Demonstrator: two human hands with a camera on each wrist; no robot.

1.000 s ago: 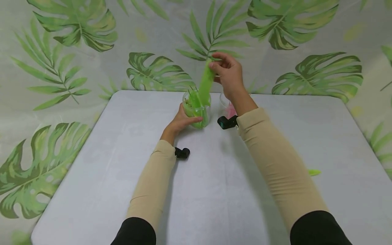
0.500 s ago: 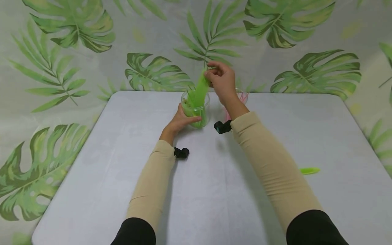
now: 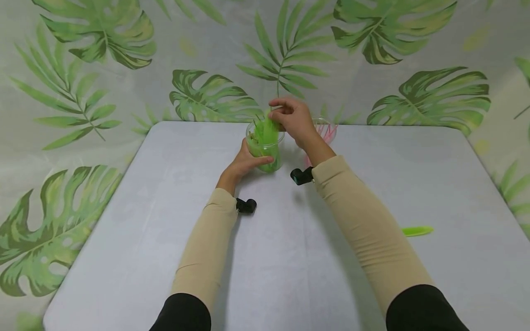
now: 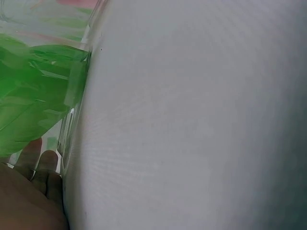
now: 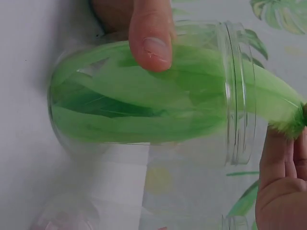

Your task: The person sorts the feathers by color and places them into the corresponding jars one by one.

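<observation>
A clear, wide-mouthed jar (image 3: 271, 166) stands near the back of the table, packed with green feathers (image 4: 33, 96). My left hand (image 3: 243, 164) grips its side, the thumb across the front in the right wrist view. At the mouth, my right hand (image 3: 293, 122) pinches a light green feather (image 5: 273, 91) by its quill end. Most of that feather is inside the jar, with its fluffy base sticking out past the threaded rim. Behind my right wrist is a second clear jar (image 3: 318, 121) holding pink feathers (image 3: 328, 133), partly hidden.
A single bright green feather (image 3: 418, 231) lies on the white table (image 3: 165, 230) at the right, partly behind my right sleeve. A leaf-patterned cloth (image 3: 132, 92) hangs just beyond the table's back edge.
My right hand has come down and slightly left, lowering the pinched feather deeper into the jar. The left hand stays on the jar; more of the pink feathers' jar shows.
</observation>
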